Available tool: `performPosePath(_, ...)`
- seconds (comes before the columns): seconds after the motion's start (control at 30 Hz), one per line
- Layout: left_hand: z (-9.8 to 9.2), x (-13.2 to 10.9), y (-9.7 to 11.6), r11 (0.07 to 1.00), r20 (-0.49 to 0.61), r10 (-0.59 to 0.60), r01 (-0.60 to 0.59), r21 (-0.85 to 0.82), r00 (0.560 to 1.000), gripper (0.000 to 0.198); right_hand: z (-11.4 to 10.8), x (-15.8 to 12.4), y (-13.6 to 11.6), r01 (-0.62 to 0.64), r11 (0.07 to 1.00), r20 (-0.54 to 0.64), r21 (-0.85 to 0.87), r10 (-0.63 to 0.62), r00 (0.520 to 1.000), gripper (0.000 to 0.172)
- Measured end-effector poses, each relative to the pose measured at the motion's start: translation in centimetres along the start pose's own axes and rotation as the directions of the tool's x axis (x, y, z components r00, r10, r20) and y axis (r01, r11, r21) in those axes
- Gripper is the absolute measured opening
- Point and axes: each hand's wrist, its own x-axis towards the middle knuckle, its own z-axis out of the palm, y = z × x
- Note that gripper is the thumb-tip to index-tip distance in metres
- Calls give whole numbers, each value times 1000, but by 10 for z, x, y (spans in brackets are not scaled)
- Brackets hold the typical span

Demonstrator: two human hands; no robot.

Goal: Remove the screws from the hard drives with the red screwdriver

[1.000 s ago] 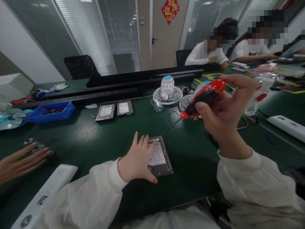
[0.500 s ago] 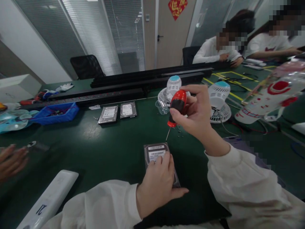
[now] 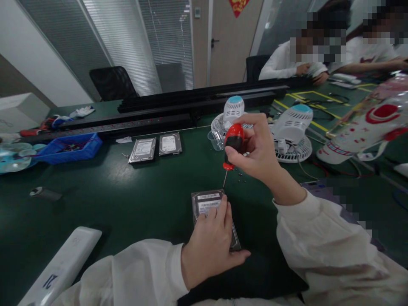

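A hard drive (image 3: 205, 196) lies label up on the green table in front of me. My left hand (image 3: 208, 244) rests flat over its lower part, fingers stretched along the label and thumb out past the near right corner. In my right hand (image 3: 259, 155) is a red and black screwdriver (image 3: 234, 142), its handle pinched between thumb and fingers. The shaft points down, with the tip at the drive's far right corner; whether it sits in a screw is too small to tell. Several small screws (image 3: 241, 174) are scattered just beyond the drive.
Two more hard drives (image 3: 143, 150) lie farther back, near a blue tray (image 3: 72, 148). White fans (image 3: 291, 131) and a clear plastic cup (image 3: 216, 140) stand beyond my right hand. A bottle (image 3: 360, 127) is at right, a white case (image 3: 63, 263) at near left. Two people sit across the table.
The screwdriver has come down slightly, bringing its tip onto the drive's corner. My left hand stays on the drive. Another person's hand at the left edge has gone from view.
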Motion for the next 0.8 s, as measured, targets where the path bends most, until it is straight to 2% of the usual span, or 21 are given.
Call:
performPosePath(0.27,-3,1,0,1000,15,-5,5,-12,1000,104,1,0,-2,11,1000,18,-15,-10,1000,44)
performPosePath(0.47,-3,1,0,1000,17,-8,8,-14,1000,103,-1,1,-5,39,999,73,-3,-39,997,44)
performPosePath(0.57,-2,1,0,1000,18,-3,3,-1,1000,103,-7,6,-13,80,992,108,-100,-69,992,43)
performPosePath(0.7,-2,1,1,1000,7,-3,3,19,1000,105,-16,13,-24,141,940,36,-312,-137,990,36)
performPosePath(0.8,-2,1,1,1000,4,-12,11,16,1000,104,-24,14,-29,143,943,37,-302,-138,990,24)
